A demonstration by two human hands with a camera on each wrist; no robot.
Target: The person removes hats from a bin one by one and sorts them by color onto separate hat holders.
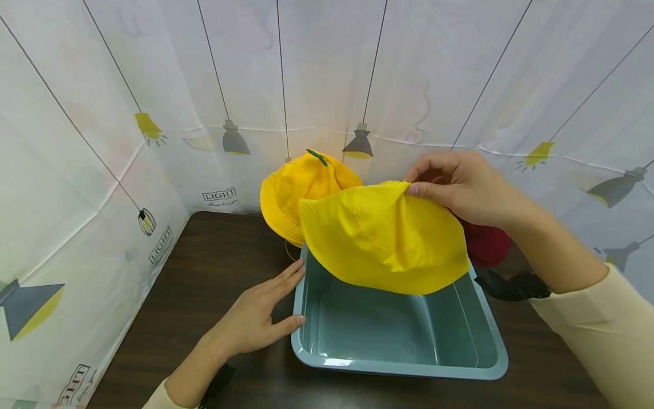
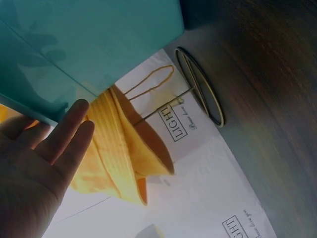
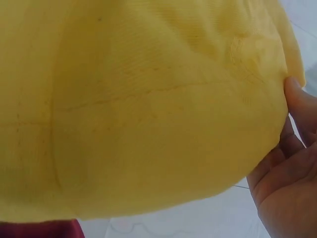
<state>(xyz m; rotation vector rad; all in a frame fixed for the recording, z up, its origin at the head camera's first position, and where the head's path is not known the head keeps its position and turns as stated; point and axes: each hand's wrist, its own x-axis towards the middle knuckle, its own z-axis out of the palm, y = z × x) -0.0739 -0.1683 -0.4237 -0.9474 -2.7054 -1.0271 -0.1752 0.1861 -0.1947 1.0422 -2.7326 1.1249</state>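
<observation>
My right hand (image 1: pixel 460 187) pinches a bright yellow hat (image 1: pixel 383 238) by its top and holds it above a blue-green plastic basin (image 1: pixel 398 369). In the right wrist view the yellow cloth (image 3: pixel 163 129) fills most of the picture, with the right hand (image 3: pixel 292 168) at its edge. My left hand (image 1: pixel 260 312) touches the basin's left rim with its fingers extended. Behind the basin, an orange-yellow bucket hat (image 1: pixel 301 187) with a green stem hangs on a thin metal stand (image 2: pixel 200 87). The left hand (image 2: pixel 44 158) is near that hat in the left wrist view.
A dark red hat (image 1: pixel 487 244) is partly hidden behind the right hand and the held hat. Beneath the basin lies a dark wooden table (image 1: pixel 214 267). A white curtain (image 1: pixel 317 68) printed with lamps encloses the back and left side.
</observation>
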